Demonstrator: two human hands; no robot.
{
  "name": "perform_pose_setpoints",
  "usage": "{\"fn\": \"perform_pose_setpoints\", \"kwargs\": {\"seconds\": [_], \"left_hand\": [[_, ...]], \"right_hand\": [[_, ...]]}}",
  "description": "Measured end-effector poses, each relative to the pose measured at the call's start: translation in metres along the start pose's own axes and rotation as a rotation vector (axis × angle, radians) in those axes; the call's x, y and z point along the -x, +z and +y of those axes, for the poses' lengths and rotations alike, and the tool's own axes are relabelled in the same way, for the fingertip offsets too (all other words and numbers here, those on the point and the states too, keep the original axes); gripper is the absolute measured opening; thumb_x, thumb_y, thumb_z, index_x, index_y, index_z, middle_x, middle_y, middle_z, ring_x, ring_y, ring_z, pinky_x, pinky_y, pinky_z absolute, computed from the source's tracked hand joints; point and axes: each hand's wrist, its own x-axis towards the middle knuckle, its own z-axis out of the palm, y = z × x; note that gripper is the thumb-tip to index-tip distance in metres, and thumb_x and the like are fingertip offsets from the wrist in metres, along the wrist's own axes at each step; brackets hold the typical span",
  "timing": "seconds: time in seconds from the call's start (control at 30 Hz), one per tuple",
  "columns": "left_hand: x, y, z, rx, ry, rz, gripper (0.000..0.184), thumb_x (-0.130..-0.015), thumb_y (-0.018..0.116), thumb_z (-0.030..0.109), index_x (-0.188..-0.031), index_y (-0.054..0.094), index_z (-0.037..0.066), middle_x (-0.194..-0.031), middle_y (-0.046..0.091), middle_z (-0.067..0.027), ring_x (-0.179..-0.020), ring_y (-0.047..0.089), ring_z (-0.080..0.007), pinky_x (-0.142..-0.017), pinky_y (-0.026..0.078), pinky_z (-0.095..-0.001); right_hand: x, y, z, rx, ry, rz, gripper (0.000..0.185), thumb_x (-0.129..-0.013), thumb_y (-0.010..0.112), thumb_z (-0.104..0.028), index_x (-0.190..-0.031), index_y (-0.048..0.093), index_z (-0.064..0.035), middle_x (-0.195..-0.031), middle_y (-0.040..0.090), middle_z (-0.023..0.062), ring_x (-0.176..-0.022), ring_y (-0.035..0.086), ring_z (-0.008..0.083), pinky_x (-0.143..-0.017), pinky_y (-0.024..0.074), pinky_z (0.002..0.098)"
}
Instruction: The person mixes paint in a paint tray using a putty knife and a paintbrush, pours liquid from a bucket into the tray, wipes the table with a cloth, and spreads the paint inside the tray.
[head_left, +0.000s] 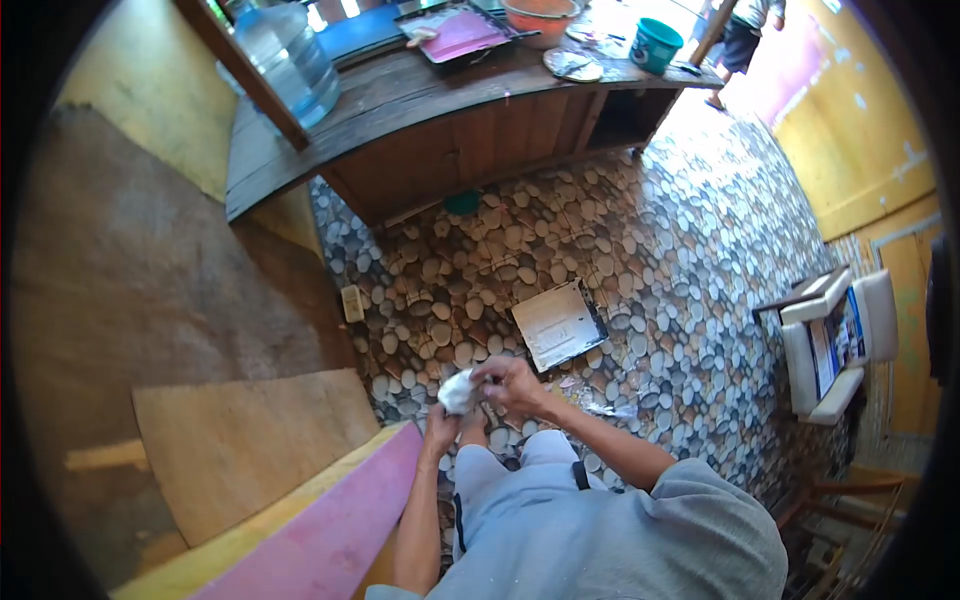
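A small white crumpled bundle [457, 393], perhaps cloth or plastic, is held up in front of my knees. My left hand [440, 428] has its fingers closed round the lower side of it. At its upper right edge, my right hand [508, 384] pinches or presses the bundle with bent fingers; the fingertips are partly hidden. Beyond my hands, a flat whitish rectangular panel [560, 326] with dark, worn edges lies on the floor. Scraps of clear wrapping [610, 409] lie to the right of my right hand.
A wooden counter [400, 115] carries a water jug [295, 70], a tray with pink paint [466, 36], an orange bucket [540, 22] and a teal bucket [655, 46]. A pink-edged board [330, 520] stands close on my left. A cushioned chair [797, 362] is right; a person [742, 45] stands beyond.
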Motion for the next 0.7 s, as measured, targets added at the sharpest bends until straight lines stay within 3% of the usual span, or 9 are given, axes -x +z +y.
{"fn": "perform_pose_setpoints", "kwargs": {"seconds": [0.07,0.1,0.2,0.3,0.37,0.47,0.5,0.63,0.7], "left_hand": [[-0.033,0.001,0.012,0.325,-0.019,-0.003,0.03,-0.081,0.043,0.002,-0.109,0.055,0.003,-0.101,0.059,-0.004,-0.089,0.056,-0.0133,-0.079,0.044,-0.0271],[-0.051,-0.006,0.029,0.306,-0.012,-0.022,0.03,-0.081,0.043,0.002,-0.109,0.055,0.003,-0.101,0.059,-0.004,-0.089,0.056,-0.0133,-0.079,0.044,-0.0271],[-0.093,-0.029,0.052,0.804,-0.236,-0.225,0.028,-0.087,0.038,0.005,-0.111,0.052,0.004,-0.101,0.057,-0.0028,-0.09,0.056,-0.0146,-0.077,0.046,-0.0289],[-0.116,-0.046,0.126,0.676,-0.253,-0.273,0.025,-0.087,0.041,0.006,-0.108,0.053,0.004,-0.099,0.057,-0.0027,-0.087,0.056,-0.0133,-0.074,0.047,-0.0274],[-0.145,-0.053,0.145,0.284,-0.022,-0.393,0.022,-0.086,0.044,0.008,-0.106,0.053,0.003,-0.098,0.057,-0.0023,-0.082,0.056,-0.0119,-0.071,0.047,-0.0263],[-0.179,-0.065,0.186,0.166,-0.082,-0.512,0.021,-0.086,0.049,0.011,-0.105,0.053,0.002,-0.097,0.056,-0.0018,-0.08,0.055,-0.0103,-0.068,0.047,-0.0257],[-0.19,-0.068,0.2,0.218,-0.224,-0.511,0.028,-0.086,0.051,0.013,-0.112,0.051,0.0,-0.098,0.056,-0.0038,-0.081,0.055,-0.0114,-0.068,0.047,-0.0256],[-0.243,-0.083,0.209,0.258,-0.13,-0.288,0.05,-0.085,0.056,0.01,-0.128,0.034,-0.001,-0.102,0.053,-0.0101,-0.078,0.055,-0.0124,-0.064,0.046,-0.0216],[-0.275,-0.104,0.2,0.256,-0.147,-0.205,0.046,-0.085,0.055,0.009,-0.126,0.036,-0.001,-0.101,0.054,-0.0105,-0.077,0.055,-0.0124,-0.063,0.045,-0.0208]], "right_hand": [[-0.021,-0.007,0.003,0.156,-0.005,0.133,0.024,-0.068,0.06,0.002,-0.092,0.061,-0.001,-0.089,0.06,0.0109,-0.083,0.06,0.0214,-0.074,0.0471,0.0297],[-0.032,-0.002,0.016,0.12,-0.027,0.192,0.027,-0.071,0.064,-0.006,-0.097,0.061,-0.0018,-0.093,0.06,0.0122,-0.085,0.06,0.0221,-0.075,0.0471,0.0297],[-0.065,-0.002,0.002,0.24,-0.094,0.258,0.032,-0.074,0.066,-0.015,-0.103,0.059,-0.0026,-0.095,0.059,0.013,-0.087,0.059,0.0223,-0.075,0.0473,0.029],[-0.103,-0.012,-0.003,0.129,-0.014,0.412,0.04,-0.073,0.066,-0.02,-0.109,0.058,-0.0041,-0.096,0.059,0.0141,-0.085,0.059,0.0251,-0.074,0.0471,0.0311],[-0.126,-0.023,0.0,0.198,-0.001,0.538,0.034,-0.073,0.063,-0.016,-0.105,0.06,-0.0037,-0.092,0.062,0.0131,-0.073,0.059,0.0211,-0.067,0.0472,0.0302],[-0.162,-0.04,0.014,-0.12,0.139,0.501,0.029,-0.073,0.06,-0.013,-0.1,0.062,-0.0026,-0.088,0.063,0.0121,-0.069,0.057,0.0161,-0.065,0.0461,0.0276],[-0.175,-0.051,0.015,-0.145,0.212,0.491,0.027,-0.072,0.06,-0.011,-0.098,0.063,-0.0023,-0.085,0.064,0.0112,-0.067,0.054,0.013,-0.064,0.0452,0.0257],[-0.257,-0.107,0.067,0.13,0.061,0.8,0.027,-0.073,0.056,-0.009,-0.098,0.061,-0.002,-0.089,0.062,0.0162,-0.076,0.06,0.024,-0.069,0.0478,0.0324],[-0.313,-0.161,0.073,0.318,0.055,0.941,0.029,-0.074,0.054,-0.009,-0.102,0.059,-0.0026,-0.089,0.06,0.0177,-0.079,0.059,0.0309,-0.072,0.048,0.0364]]}}
